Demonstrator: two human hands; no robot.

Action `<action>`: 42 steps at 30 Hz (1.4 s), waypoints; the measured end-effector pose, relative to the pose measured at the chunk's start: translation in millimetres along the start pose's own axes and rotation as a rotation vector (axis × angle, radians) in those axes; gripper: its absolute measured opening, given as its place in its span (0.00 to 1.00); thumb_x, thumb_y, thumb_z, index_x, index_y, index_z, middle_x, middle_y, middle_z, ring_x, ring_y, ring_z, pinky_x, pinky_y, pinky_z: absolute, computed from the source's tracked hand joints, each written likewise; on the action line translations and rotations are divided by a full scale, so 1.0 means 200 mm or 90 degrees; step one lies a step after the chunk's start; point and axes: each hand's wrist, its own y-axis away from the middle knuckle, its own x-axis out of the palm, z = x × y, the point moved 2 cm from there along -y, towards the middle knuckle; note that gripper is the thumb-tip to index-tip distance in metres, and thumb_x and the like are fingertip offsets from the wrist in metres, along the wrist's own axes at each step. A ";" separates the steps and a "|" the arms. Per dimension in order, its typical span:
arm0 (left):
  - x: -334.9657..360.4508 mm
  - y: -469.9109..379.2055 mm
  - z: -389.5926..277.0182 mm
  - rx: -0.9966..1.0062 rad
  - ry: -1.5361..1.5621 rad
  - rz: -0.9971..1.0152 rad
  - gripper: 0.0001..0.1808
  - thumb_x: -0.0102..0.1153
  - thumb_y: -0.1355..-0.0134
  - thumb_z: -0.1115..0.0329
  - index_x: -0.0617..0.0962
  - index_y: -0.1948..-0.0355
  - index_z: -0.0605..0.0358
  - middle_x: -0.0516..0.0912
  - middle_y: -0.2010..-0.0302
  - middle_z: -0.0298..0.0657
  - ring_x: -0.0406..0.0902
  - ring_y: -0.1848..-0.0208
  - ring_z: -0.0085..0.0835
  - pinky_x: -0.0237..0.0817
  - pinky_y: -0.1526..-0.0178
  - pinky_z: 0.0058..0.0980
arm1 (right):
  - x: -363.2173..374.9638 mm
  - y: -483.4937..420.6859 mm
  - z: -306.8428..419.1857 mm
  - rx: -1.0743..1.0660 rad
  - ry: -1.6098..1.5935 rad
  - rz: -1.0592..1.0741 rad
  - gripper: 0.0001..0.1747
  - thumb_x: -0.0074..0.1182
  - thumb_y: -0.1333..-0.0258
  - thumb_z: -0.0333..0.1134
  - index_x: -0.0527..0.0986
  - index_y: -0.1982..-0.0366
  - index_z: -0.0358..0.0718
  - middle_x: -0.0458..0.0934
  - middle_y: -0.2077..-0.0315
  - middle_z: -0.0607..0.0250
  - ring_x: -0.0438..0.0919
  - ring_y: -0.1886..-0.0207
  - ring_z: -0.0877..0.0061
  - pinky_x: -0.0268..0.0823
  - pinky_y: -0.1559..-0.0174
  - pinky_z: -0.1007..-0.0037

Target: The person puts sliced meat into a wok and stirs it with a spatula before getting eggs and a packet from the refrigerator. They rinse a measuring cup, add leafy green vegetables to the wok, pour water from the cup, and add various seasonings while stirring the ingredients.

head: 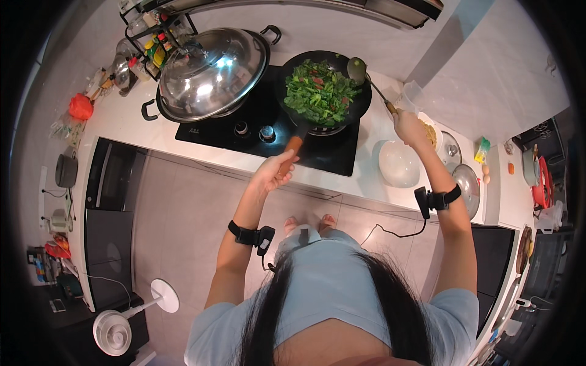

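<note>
A dark wok (365, 104) rests on the right side of the black gas hob (261, 114). Chopped leafy greens (320, 94) with small reddish pieces fill its middle. My left hand (277, 170) grips the wok's orange-brown handle (293, 145). In my right hand (408, 128) is the wooden handle of a metal ladle (357, 70), its bowl over the wok's right rim. Below my right forearm, on the counter, stands a white bowl (398, 164). To the left of the wok is a large pan with black side handles, covered by a domed steel lid (213, 75).
Bottles crowd a black spice rack (158, 43) at the back left. Right of the wok are a plate of yellowish food (429, 132), two glass lids (466, 185) and eggs (486, 174). A range hood (393, 11) overhangs the back. A white fan (112, 332) stands at the lower left.
</note>
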 end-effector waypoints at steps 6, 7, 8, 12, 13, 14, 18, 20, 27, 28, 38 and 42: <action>0.01 0.00 0.00 -0.006 0.003 -0.012 0.18 0.50 0.42 0.53 0.72 0.64 0.59 0.71 0.83 0.30 0.66 0.88 0.16 0.57 0.88 0.10 | 0.23 -0.04 -0.07 0.360 -0.567 0.416 0.14 0.39 0.43 0.41 0.70 0.67 0.38 0.65 0.88 0.68 0.57 0.94 0.84 0.50 0.93 0.80; 0.01 0.00 0.01 -0.013 0.004 -0.014 0.18 0.50 0.42 0.53 0.72 0.64 0.60 0.71 0.82 0.30 0.66 0.88 0.16 0.57 0.88 0.10 | 0.27 -0.02 -0.02 0.413 -0.665 0.447 0.14 0.39 0.43 0.41 0.69 0.65 0.40 0.64 0.88 0.69 0.55 0.94 0.86 0.48 0.93 0.82; 0.01 0.00 0.01 -0.012 0.007 -0.012 0.18 0.50 0.42 0.53 0.72 0.64 0.59 0.71 0.82 0.30 0.66 0.88 0.16 0.57 0.88 0.10 | 0.27 -0.01 -0.02 0.410 -0.664 0.446 0.14 0.39 0.43 0.41 0.69 0.65 0.40 0.64 0.88 0.69 0.55 0.94 0.86 0.48 0.93 0.82; 0.00 0.00 0.01 0.002 0.000 -0.011 0.18 0.50 0.42 0.53 0.72 0.64 0.59 0.71 0.83 0.30 0.66 0.88 0.16 0.57 0.88 0.10 | 0.24 0.08 0.01 0.398 -0.866 0.469 0.13 0.37 0.41 0.40 0.66 0.72 0.40 0.62 0.89 0.70 0.53 0.94 0.87 0.46 0.93 0.81; 0.00 0.01 0.00 0.002 -0.004 -0.009 0.18 0.50 0.42 0.53 0.72 0.64 0.59 0.71 0.83 0.30 0.66 0.88 0.16 0.56 0.88 0.10 | 0.21 0.10 0.00 0.376 -0.849 0.437 0.13 0.36 0.41 0.40 0.67 0.72 0.40 0.62 0.89 0.71 0.53 0.95 0.88 0.46 0.93 0.81; 0.00 0.01 0.00 0.002 -0.007 -0.008 0.19 0.50 0.42 0.53 0.72 0.64 0.60 0.71 0.83 0.30 0.66 0.88 0.16 0.56 0.88 0.10 | 0.19 0.10 -0.01 0.377 -0.849 0.440 0.13 0.36 0.41 0.40 0.67 0.72 0.40 0.62 0.89 0.71 0.53 0.95 0.88 0.46 0.93 0.81; -0.01 0.01 0.00 0.007 0.011 0.011 0.18 0.53 0.44 0.54 0.72 0.65 0.60 0.71 0.81 0.31 0.67 0.86 0.17 0.56 0.88 0.10 | -0.01 0.10 0.02 0.196 -0.563 0.295 0.15 0.37 0.41 0.39 0.71 0.68 0.35 0.62 0.91 0.69 0.57 0.96 0.83 0.51 0.93 0.78; -0.01 0.00 0.00 0.004 0.003 0.006 0.18 0.51 0.43 0.53 0.72 0.64 0.60 0.71 0.82 0.30 0.67 0.87 0.16 0.57 0.88 0.10 | -0.11 0.09 0.05 0.106 -0.302 0.172 0.17 0.39 0.43 0.37 0.72 0.69 0.29 0.67 0.91 0.59 0.64 0.94 0.74 0.58 0.91 0.72; 0.00 0.00 0.00 -0.004 -0.001 -0.016 0.19 0.50 0.42 0.52 0.72 0.64 0.59 0.71 0.83 0.30 0.66 0.87 0.16 0.57 0.88 0.09 | -0.25 -0.08 0.07 0.230 -0.152 0.340 0.20 0.34 0.42 0.38 0.69 0.78 0.30 0.67 0.90 0.60 0.64 0.93 0.76 0.59 0.89 0.72; 0.01 0.00 0.00 -0.004 -0.005 -0.014 0.19 0.50 0.42 0.52 0.72 0.64 0.59 0.71 0.83 0.30 0.66 0.87 0.16 0.57 0.88 0.09 | -0.26 -0.11 0.05 0.233 -0.153 0.337 0.20 0.34 0.42 0.38 0.69 0.78 0.30 0.67 0.90 0.60 0.64 0.93 0.76 0.59 0.89 0.72; 0.02 0.01 0.01 0.006 0.014 -0.007 0.18 0.54 0.45 0.54 0.74 0.65 0.60 0.72 0.81 0.30 0.67 0.85 0.17 0.59 0.85 0.09 | 0.34 0.12 0.15 0.469 -0.989 0.565 0.16 0.34 0.40 0.41 0.66 0.57 0.40 0.61 0.88 0.71 0.51 0.93 0.89 0.42 0.92 0.84; 0.02 0.02 0.00 0.010 0.004 -0.012 0.18 0.50 0.42 0.54 0.71 0.64 0.61 0.71 0.82 0.30 0.65 0.87 0.16 0.56 0.87 0.10 | 0.28 0.18 0.17 0.397 -0.952 0.444 0.17 0.35 0.40 0.44 0.66 0.58 0.39 0.61 0.89 0.73 0.53 0.95 0.89 0.42 0.94 0.84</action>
